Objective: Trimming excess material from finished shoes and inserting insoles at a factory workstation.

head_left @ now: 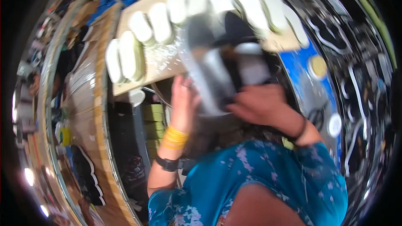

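In front of me a pair of black shoes with white soles point(209, 75) hangs over the near edge of the board, smeared by motion. My right hand point(261, 104) is closed round the heel end, its fingers reaching in between the two shoes. Beside the left shoe's pale sole is my left hand point(184, 98), fingers raised and loosely apart; whether it touches the sole is unclear. Yellow bangles and a dark band circle my left wrist, a dark bracelet my right. Behind the shoes, several white insoles point(161, 23) stand in stacks on the tan board point(153, 73).
White scraps point(165, 58) litter the board. To the right lie a blue surface point(299, 65), a round tan-topped container point(317, 67) and a white round lid point(335, 124). Racks with black-and-white shoes point(328, 33) line the right. A taped brown carton surface point(86, 88) runs along the left.
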`<state>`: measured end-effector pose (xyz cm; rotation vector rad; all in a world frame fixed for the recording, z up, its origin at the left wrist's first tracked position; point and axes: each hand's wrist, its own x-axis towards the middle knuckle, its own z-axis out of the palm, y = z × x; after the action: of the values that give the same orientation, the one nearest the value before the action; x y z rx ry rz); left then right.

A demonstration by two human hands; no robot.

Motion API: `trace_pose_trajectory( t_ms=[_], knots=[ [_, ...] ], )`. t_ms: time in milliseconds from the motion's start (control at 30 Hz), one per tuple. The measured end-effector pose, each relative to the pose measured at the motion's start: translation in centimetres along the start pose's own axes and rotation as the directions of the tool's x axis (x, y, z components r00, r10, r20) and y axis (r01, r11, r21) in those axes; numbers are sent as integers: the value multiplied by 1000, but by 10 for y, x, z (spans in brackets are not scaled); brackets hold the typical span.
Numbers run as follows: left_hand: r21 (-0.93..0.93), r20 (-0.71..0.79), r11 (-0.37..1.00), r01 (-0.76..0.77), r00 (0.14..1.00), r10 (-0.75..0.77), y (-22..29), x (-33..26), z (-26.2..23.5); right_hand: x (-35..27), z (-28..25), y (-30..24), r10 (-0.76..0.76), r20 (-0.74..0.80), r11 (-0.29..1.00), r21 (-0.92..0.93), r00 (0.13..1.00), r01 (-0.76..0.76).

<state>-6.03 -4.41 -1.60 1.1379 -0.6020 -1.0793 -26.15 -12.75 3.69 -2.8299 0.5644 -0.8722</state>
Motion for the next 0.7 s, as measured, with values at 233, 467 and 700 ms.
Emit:
trace_pose_trajectory(
  t_ms=[233, 467, 700],
  knots=[
    [867, -50, 497, 38, 999, 11, -61, 17, -131, -23, 100, -36, -96, 278, 961, 276, 956, 17],
    [921, -185, 299, 249, 957, -225, 10, -5, -34, -136, -11, 78, 907, 113, 419, -332, 405, -845],
    [995, 44, -86, -50, 997, -63, -34, 39, -2, -271, -34, 114, 984, -123, -169, -437, -128, -883]
  ],
)
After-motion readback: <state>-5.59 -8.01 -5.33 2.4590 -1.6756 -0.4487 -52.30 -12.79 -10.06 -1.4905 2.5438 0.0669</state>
